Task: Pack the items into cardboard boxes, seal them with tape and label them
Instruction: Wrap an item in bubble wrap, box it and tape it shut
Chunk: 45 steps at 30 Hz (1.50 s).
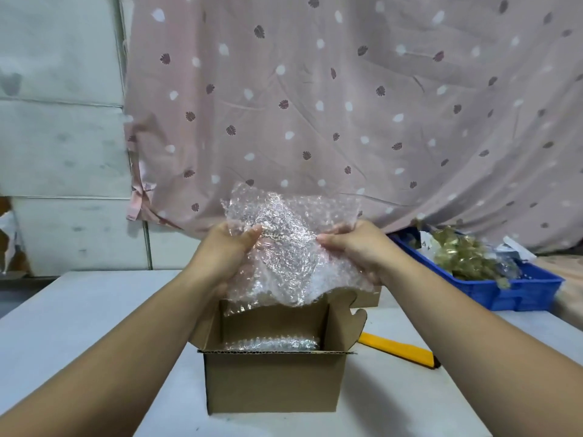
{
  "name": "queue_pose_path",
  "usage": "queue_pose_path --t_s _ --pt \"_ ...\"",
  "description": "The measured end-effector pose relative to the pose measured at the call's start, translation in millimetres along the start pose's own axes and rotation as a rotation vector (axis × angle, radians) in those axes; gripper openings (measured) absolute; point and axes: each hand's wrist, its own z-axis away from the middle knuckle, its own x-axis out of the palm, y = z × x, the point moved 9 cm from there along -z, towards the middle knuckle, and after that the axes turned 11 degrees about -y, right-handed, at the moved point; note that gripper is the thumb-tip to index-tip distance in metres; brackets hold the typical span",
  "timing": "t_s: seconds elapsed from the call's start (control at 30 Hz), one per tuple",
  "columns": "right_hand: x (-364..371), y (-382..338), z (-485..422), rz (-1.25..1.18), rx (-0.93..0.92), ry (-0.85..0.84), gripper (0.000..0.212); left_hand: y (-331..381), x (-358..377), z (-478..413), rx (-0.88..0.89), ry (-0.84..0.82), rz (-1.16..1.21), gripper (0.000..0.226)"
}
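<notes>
Across the back of the room hangs a pink curtain (pixel 347 105) printed with leaves and pale spots. Below it a pale tabletop (pixel 79 326) runs toward the person. A blue bin (pixel 520 291) sits at its far right, heaped with gold-coloured items in clear bags.

Square in front of the person stands the cardboard box (pixel 271 383). It is open, with its rear lid panel up and a tabbed side flap (pixel 350 313) raised on the right. A wrapped bundle (pixel 271 343) lies low inside, against the back wall.

Directly over the opening, a crumpled sheet of bubble wrap (pixel 290 247) is held up in the air. Its lower edge drapes just past the top of the rear panel. The left hand (pixel 220 257) and the right hand (pixel 356 250) take it on opposite sides. Each grip is clamped on the plastic, thumb in front and fingers behind.

The sheet is stretched left to right, the same way as the box's long side. The opening lies straight below both grips and a touch nearer the person, so neither hand is closer to it. To my eye the sheet only needs lowering and tucking in over the bundle.

A yellow tool (pixel 397 348), perhaps a knife or marker, lies on the tabletop right of the box.
</notes>
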Motion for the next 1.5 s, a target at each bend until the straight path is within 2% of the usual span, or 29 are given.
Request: queue_pose_path --t_s 0.07,0.2,0.3,0.37,0.5,0.63,0.67,0.77,0.83,0.9,0.97,1.03,1.1,1.17,1.27,1.33,1.4,1.5 --pt "-2.4 -6.6 0.0 0.101 -0.049 0.100 0.014 5.7 6.3 1.8 0.032 0.001 -0.052 0.019" --pt "1.5 -25.3 7.5 0.289 -0.143 0.209 0.009 9.6 20.9 1.5 0.057 0.008 0.015 0.010" --pt "21.1 -41.4 15.3 0.290 -0.221 0.176 0.032 12.6 21.3 -1.9 0.124 0.111 -0.003 0.016" --pt "35.7 -50.0 16.7 0.255 -0.281 0.164 0.048 19.9 32.9 -2.1 0.189 0.100 0.060 0.017" --pt "51.5 -54.0 19.8 0.034 -0.346 0.119 0.037 21.9 47.1 1.7 0.218 0.108 0.263 0.031" --pt "62.4 -52.3 16.7 -0.059 -0.381 -0.038 0.020 11.9 62.0 -1.6 0.184 -0.069 0.571 0.092" --pt "64.8 -51.1 15.7 -0.047 -0.384 -0.068 0.023 10.3 63.7 -1.6 0.186 -0.096 0.636 0.094" --pt "75.4 -46.9 17.0 0.024 -0.377 -0.210 0.029 -2.8 56.9 -2.6 0.088 -0.016 0.722 0.058" --pt "74.9 -46.7 19.6 0.110 -0.389 -0.239 0.028 -16.9 54.4 -5.4 -0.029 -0.004 0.800 0.039" --pt "59.7 -52.2 20.9 0.154 -0.441 -0.085 0.022 -22.8 51.4 -5.2 -0.063 -0.010 0.832 0.041" --pt "38.8 -57.5 23.2 0.192 -0.488 0.141 0.013 -16.5 47.4 -5.7 0.019 -0.016 0.796 0.039" --pt "28.7 -58.4 21.0 0.183 -0.454 0.219 0.020 -9.9 45.9 -5.7 0.079 -0.055 0.797 0.042" --pt "31.7 -50.2 10.4 0.095 -0.360 0.115 0.034 -3.5 49.4 -4.9 0.101 -0.144 0.802 0.060" --pt "44.5 -37.4 2.2 -0.059 -0.255 -0.052 0.035 0.1 49.3 -3.3 0.098 -0.188 0.777 0.066" --pt "57.8 -22.9 -4.1 -0.255 -0.182 -0.206 0.053 0.2 49.3 -4.8 0.043 -0.233 0.746 0.057" --pt "56.3 -23.5 -5.8 -0.275 -0.200 -0.186 0.053 -3.9 41.2 -8.6 0.020 -0.170 0.682 0.044" --pt "49.5 -30.8 -5.2 -0.203 -0.252 -0.098 0.042 -7.9 32.0 -11.7 0.024 -0.074 0.600 0.026" --pt "43.2 -52.6 6.0 0.218 -0.385 0.129 0.038 -9.8 30.5 -12.4 0.054 0.011 0.558 0.016"
